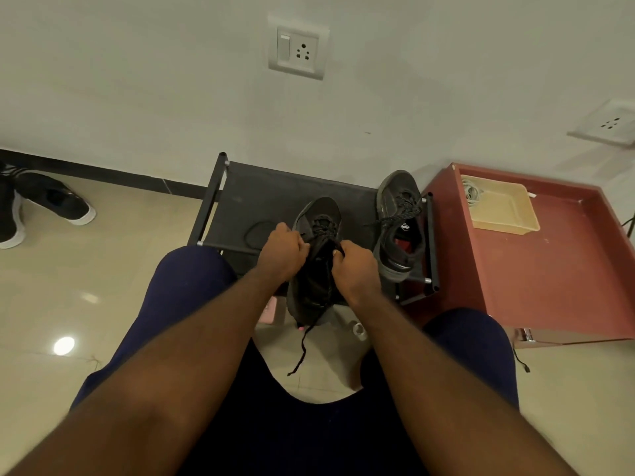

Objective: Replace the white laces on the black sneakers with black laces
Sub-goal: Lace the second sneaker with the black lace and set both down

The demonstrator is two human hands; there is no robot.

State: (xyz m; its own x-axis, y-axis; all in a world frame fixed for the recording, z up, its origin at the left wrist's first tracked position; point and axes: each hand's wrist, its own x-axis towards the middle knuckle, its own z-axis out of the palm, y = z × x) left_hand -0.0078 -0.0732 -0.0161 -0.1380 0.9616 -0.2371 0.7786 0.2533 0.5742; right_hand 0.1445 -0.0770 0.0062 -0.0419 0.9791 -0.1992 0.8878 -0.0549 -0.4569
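Left hand [283,250] curled tight, pinching thin black lace [302,352] at the eyelets of black fabric sneaker [311,293]. Right hand [357,269] curled round another strand. Sneaker between both hands; lace tail dangles below wrists. Second black laced sneaker [398,221] just right of right hand, on black metal-frame rack [240,197].

My left hand [281,250] and right hand [355,269] hide where the black lace [303,348] enters the sneaker [319,214]; the left edge crops a black-and-white shoe [8,218].
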